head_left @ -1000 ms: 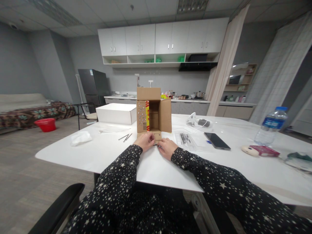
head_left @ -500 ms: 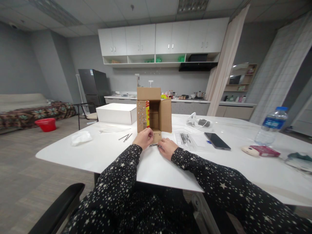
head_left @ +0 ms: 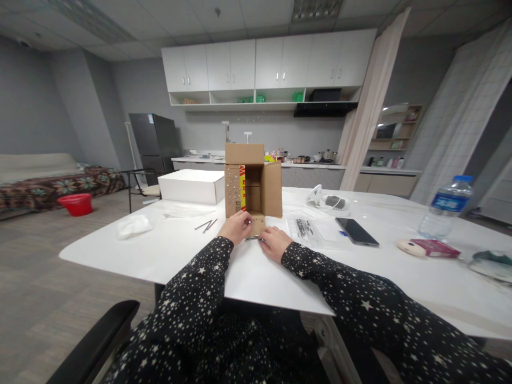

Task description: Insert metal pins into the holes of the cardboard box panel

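Observation:
My left hand (head_left: 236, 228) is closed in a pinch at the front of an open cardboard box (head_left: 273, 189), over its lower flap (head_left: 258, 226). Whatever sits between these fingertips is too small to make out. My right hand (head_left: 276, 244) rests on the table with curled fingers, its fingertips on the end of a thin metal tool (head_left: 252, 238) lying before the flap. Small pale dots cover the box's left flap (head_left: 232, 186), and a row of small marks crosses the lower one. A yellow and red strip (head_left: 242, 188) runs beside the opening.
Left on the white table (head_left: 132, 261) are several thin metal tools (head_left: 207, 226), crumpled white tissue (head_left: 134, 226) and a white box (head_left: 192, 185). On the right lie a clear plastic case (head_left: 306, 230), a phone (head_left: 357, 231), a red packet (head_left: 440, 248) and a water bottle (head_left: 446, 208).

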`<state>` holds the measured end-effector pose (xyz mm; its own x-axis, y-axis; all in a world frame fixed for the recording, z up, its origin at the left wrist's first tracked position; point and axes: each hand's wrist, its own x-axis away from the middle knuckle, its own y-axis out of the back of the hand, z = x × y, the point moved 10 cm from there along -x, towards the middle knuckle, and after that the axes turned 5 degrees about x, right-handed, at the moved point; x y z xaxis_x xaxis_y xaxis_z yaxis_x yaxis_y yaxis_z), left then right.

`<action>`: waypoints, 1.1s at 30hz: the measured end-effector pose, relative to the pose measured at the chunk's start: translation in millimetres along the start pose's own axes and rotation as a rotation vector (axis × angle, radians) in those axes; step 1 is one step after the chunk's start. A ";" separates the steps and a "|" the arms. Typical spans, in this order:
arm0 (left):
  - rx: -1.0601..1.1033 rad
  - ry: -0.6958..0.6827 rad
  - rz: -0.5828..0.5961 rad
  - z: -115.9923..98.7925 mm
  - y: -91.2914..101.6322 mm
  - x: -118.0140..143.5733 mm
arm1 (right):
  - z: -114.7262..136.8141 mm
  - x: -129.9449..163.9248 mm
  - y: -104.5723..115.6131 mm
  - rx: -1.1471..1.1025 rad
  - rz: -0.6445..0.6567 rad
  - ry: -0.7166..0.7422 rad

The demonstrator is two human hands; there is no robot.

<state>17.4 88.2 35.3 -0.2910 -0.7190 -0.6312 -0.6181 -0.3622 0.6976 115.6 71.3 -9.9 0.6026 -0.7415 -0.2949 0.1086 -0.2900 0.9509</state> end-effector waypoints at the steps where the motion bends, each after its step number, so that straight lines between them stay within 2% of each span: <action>1: -0.003 0.006 0.004 1.3 -0.9 -0.2 | 0.1 0.0 0.0 -0.001 -0.001 0.002; 11: -0.120 0.075 0.024 16.4 -3.8 -0.6 | 0.5 -0.1 0.8 -0.011 -0.009 0.003; 17: -0.133 0.113 0.032 15.0 -1.5 0.0 | 1.1 0.8 2.6 -0.017 0.010 0.001; 28: -0.185 0.194 -0.024 18.7 10.0 2.8 | 2.6 1.8 4.9 -0.020 0.013 -0.004; 33: -0.201 0.209 -0.017 22.4 8.6 3.5 | 1.8 1.0 3.1 -0.016 0.007 0.001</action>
<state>-5.2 95.8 31.5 -0.1122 -0.8107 -0.5746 -0.4582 -0.4709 0.7539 115.1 68.6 -7.3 0.6042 -0.7429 -0.2882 0.1166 -0.2753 0.9543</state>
